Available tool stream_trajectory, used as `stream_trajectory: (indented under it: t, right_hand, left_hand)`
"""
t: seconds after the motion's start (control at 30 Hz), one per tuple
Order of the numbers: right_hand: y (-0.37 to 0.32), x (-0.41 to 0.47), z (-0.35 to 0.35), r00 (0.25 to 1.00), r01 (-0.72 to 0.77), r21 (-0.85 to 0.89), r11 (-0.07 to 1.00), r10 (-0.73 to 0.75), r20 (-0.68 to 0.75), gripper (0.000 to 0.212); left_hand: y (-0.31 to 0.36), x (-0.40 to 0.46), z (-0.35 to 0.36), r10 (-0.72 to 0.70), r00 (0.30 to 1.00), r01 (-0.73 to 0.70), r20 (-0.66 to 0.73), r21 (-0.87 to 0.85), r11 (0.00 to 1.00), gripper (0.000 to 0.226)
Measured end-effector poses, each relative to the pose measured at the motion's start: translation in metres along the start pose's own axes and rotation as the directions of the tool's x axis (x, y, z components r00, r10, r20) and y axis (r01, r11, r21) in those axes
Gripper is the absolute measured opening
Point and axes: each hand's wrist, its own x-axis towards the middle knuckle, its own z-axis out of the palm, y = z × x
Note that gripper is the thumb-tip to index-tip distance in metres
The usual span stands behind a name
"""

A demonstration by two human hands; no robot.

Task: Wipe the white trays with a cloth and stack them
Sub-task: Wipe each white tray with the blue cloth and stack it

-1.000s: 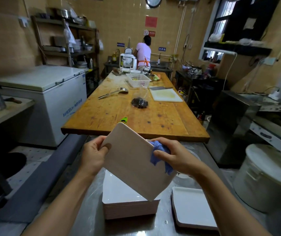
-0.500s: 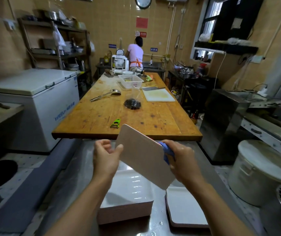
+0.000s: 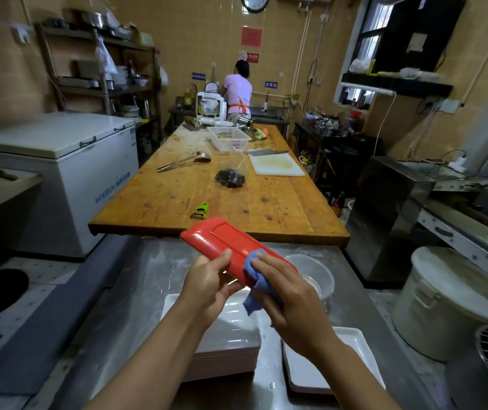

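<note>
I hold one tray tilted in the air above the steel counter, its red underside facing me. My left hand grips its near edge from below. My right hand presses a blue cloth against the tray's right end. Below my arms stands a stack of white trays. A single white tray lies to the right of the stack.
A clear plastic bowl sits behind the held tray. A long wooden table with a green peeler, ladle and cutting board lies ahead. A person works at the far sink. A white lidded bucket and a chest freezer flank the counter.
I have turned the tray over, so its red underside now faces me instead of the white face. The cloth has moved onto the red side.
</note>
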Motion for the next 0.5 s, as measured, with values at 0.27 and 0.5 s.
stream_trajectory:
  t: [0.27,0.5]
  right_hand:
    - [-0.010,0.023,-0.002,0.967,-0.232,0.273,0.934,0.192,0.167,0.046]
    - [-0.033,0.059,-0.005,0.997,-0.081,0.404,0.911,0.068,0.047,0.040]
  left_hand:
    - [-0.003,-0.010,-0.024,0.002,0.967,-0.040,0.256,0.143,0.989,0.030]
    - [0.008,-0.018,-0.025,0.002,0.931,-0.102,0.365,0.256,0.961,0.041]
